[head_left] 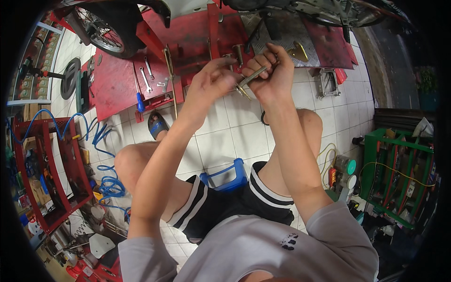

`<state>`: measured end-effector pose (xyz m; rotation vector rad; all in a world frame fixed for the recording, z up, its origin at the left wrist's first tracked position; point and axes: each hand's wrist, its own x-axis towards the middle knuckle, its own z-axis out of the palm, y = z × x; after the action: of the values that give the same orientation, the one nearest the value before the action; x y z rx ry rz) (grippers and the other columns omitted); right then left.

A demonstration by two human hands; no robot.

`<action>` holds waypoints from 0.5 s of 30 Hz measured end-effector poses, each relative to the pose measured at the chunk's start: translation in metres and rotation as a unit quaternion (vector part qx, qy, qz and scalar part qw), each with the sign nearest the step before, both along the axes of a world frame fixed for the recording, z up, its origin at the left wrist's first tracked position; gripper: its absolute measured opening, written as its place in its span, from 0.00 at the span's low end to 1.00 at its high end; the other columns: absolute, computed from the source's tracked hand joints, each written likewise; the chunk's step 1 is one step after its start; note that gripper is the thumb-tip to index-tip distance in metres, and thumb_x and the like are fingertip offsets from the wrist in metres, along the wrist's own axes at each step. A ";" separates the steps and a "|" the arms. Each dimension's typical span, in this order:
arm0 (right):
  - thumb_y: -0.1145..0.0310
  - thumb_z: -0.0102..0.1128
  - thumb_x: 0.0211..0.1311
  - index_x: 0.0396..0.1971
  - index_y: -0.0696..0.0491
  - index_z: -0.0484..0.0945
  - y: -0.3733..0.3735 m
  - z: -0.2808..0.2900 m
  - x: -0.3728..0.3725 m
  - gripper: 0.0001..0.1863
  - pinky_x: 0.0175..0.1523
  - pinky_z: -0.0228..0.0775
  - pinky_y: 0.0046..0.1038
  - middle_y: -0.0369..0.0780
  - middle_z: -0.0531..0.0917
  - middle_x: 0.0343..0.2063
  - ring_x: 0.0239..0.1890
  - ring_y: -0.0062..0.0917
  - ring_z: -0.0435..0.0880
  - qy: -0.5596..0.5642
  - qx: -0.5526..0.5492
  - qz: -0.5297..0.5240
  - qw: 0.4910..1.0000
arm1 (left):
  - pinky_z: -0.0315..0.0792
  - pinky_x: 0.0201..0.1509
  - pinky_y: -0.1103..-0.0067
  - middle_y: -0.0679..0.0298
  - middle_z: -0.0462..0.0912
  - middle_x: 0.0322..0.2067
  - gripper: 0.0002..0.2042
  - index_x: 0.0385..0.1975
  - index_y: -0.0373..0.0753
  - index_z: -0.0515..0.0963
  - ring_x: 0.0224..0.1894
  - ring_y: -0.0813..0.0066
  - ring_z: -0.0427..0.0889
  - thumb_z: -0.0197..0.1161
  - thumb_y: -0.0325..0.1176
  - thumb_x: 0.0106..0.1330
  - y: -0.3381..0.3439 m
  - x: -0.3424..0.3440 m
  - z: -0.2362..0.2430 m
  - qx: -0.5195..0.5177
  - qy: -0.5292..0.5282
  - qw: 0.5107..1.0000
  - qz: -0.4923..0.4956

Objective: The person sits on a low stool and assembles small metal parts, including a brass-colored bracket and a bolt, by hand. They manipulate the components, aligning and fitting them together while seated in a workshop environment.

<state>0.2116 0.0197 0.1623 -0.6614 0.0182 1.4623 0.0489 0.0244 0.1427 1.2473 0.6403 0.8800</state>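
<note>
My right hand grips a slim grey metal bar, held at a slant above the front of the red platform. My left hand, blurred, is at the bar's lower end, where a brass-coloured threaded piece points downward; whether its fingers hold that piece is unclear. On the red platform to the left lie two wrenches, a blue-handled screwdriver and an upright-pointing long rod. A cylindrical metal part stands behind my hands, and a gold bracket sits at the right.
A motorcycle wheel is at the back. A red rack with a coiled blue hose is at left. A green tool trolley and a metal jack are at right. A blue stool sits between my legs on white tiles.
</note>
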 end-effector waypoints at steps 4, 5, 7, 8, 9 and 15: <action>0.65 0.52 0.60 0.11 0.44 0.56 0.001 -0.003 0.003 0.20 0.22 0.46 0.22 0.28 0.54 0.08 0.11 0.16 0.50 -0.002 0.004 -0.002 1.000 | 0.71 0.45 0.82 0.57 0.83 0.39 0.20 0.54 0.33 0.70 0.40 0.78 0.78 0.49 0.42 0.72 0.005 -0.002 -0.009 -0.098 -0.039 0.994 0.001; 0.65 0.52 0.60 0.11 0.44 0.56 0.000 -0.003 0.003 0.20 0.22 0.46 0.22 0.28 0.54 0.08 0.11 0.16 0.50 -0.002 0.006 0.000 1.000 | 0.71 0.48 0.78 0.56 0.82 0.39 0.20 0.54 0.31 0.69 0.42 0.73 0.79 0.47 0.41 0.72 0.005 -0.003 -0.012 -0.088 -0.027 0.996 -0.001; 0.65 0.52 0.60 0.11 0.44 0.56 -0.001 -0.002 0.003 0.20 0.22 0.47 0.22 0.28 0.54 0.08 0.11 0.16 0.50 0.000 0.009 0.003 1.000 | 0.70 0.54 0.70 0.53 0.81 0.41 0.22 0.55 0.28 0.66 0.45 0.65 0.81 0.45 0.41 0.73 0.005 -0.003 -0.006 -0.068 0.000 0.998 -0.006; 0.65 0.52 0.60 0.11 0.44 0.56 -0.001 -0.002 0.003 0.20 0.23 0.47 0.22 0.28 0.54 0.08 0.12 0.16 0.50 0.000 0.008 0.002 1.000 | 0.70 0.54 0.71 0.53 0.81 0.41 0.22 0.56 0.28 0.67 0.45 0.66 0.80 0.46 0.41 0.72 0.003 -0.002 -0.002 -0.015 0.029 0.999 -0.005; 0.65 0.52 0.60 0.11 0.44 0.56 -0.001 -0.003 0.003 0.20 0.23 0.47 0.23 0.28 0.54 0.08 0.12 0.16 0.50 -0.001 0.007 0.000 1.000 | 0.70 0.54 0.71 0.54 0.81 0.41 0.23 0.56 0.28 0.67 0.45 0.67 0.80 0.48 0.42 0.72 -0.002 -0.001 0.004 0.037 0.058 0.998 -0.005; 0.65 0.52 0.60 0.12 0.44 0.56 -0.002 -0.002 0.004 0.20 0.23 0.47 0.23 0.28 0.54 0.08 0.12 0.16 0.51 0.003 0.015 0.007 1.000 | 0.71 0.47 0.80 0.57 0.81 0.40 0.25 0.55 0.31 0.67 0.42 0.76 0.78 0.62 0.40 0.64 0.006 -0.005 -0.007 -0.033 -0.016 0.999 -0.018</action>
<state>0.2156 0.0177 0.1603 -0.6339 -0.0046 1.4746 0.0443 0.0305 0.1359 1.1797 0.6150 0.8412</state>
